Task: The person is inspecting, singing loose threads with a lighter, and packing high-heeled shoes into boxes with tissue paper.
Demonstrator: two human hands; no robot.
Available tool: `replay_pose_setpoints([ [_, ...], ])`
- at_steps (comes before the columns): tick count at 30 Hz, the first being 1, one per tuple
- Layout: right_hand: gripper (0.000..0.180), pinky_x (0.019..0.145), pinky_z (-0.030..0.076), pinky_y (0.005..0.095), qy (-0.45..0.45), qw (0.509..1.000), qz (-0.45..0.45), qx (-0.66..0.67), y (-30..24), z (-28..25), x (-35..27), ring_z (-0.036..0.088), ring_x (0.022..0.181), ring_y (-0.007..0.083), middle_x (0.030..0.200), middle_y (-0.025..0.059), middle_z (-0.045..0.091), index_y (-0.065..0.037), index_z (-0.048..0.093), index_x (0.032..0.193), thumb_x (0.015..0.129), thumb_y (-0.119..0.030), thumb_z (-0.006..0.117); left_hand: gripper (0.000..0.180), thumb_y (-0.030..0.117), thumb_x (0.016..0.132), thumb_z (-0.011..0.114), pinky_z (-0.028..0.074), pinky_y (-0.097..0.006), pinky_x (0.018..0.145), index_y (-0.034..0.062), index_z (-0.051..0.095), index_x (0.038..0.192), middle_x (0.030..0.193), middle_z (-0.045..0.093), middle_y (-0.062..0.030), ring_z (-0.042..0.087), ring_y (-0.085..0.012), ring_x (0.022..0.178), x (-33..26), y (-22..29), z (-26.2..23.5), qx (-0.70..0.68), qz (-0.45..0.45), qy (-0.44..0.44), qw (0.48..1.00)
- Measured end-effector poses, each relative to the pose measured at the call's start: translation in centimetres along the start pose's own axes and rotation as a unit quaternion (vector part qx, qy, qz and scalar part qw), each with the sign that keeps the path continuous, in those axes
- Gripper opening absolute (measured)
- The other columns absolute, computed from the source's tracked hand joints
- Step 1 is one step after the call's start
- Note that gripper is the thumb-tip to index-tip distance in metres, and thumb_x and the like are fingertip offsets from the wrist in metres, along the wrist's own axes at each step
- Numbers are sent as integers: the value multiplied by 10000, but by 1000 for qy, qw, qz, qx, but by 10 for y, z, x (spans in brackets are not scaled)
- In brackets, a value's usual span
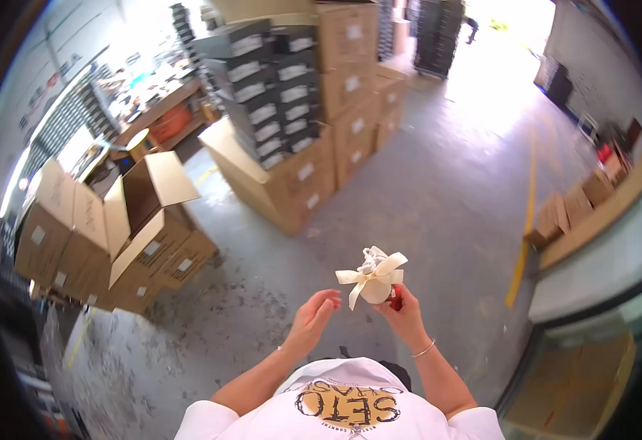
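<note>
My right hand (403, 314) holds up a small cream-coloured item (374, 282) tied with a cream ribbon bow; a bit of red shows at its base between my fingers. My left hand (313, 317) is just to the left of it, fingers apart and curled, holding nothing and not touching the item. Both forearms rise from the lower edge over a white shirt.
Concrete floor with a yellow line (526, 220) at the right. An open cardboard box (141, 198) and several closed cartons stand at the left. A tall stack of brown cartons and grey boxes (291, 103) stands ahead. Small cartons sit by a counter (599, 220) at the right.
</note>
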State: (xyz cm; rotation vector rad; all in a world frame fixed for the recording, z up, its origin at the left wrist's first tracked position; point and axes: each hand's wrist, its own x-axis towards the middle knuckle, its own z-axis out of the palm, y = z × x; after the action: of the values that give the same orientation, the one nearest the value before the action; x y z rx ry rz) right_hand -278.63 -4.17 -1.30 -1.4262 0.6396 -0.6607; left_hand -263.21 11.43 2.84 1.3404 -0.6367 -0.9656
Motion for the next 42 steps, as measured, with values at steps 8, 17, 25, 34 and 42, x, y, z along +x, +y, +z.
replay_pose_setpoints([
  [8,398,485,333,176,-199,979,31,-1,-26,141,138,384,561,15,707,-73,497,-36,536,1134,783,-69,720,187,161,922,568,489,-272,812,1,630,998,902,634,-19,590,-98,835,72,30,-114,-100,49,78,991],
  [17,483,428,309,174,-403,902,129,80,-35,322,307,392,530,10,758,-47,533,-44,495,1224,792,-60,711,364,264,905,602,441,-245,807,17,545,1167,1006,603,-26,561,-104,909,130,40,-271,-57,65,399,913],
  [25,410,493,345,161,-487,871,64,-3,-11,502,401,420,595,-4,760,-62,529,-37,532,1168,789,-38,687,692,416,865,596,290,-408,1030,0,341,1355,1330,400,-204,371,-311,1252,182,137,-454,280,251,548,747],
  [34,412,449,331,180,-369,907,195,61,-25,602,526,432,548,12,719,-55,523,-62,517,1190,808,-51,669,778,363,774,700,260,-484,1043,16,327,1363,1347,381,-220,375,-372,1242,315,145,-629,456,198,391,775],
  [42,399,507,373,226,-333,927,-118,-125,-27,639,664,402,540,69,659,-23,495,-53,567,1121,768,-134,735,576,424,909,521,369,-434,1015,87,376,1353,1312,474,-104,456,-247,1211,454,132,-697,-373,-46,129,918],
])
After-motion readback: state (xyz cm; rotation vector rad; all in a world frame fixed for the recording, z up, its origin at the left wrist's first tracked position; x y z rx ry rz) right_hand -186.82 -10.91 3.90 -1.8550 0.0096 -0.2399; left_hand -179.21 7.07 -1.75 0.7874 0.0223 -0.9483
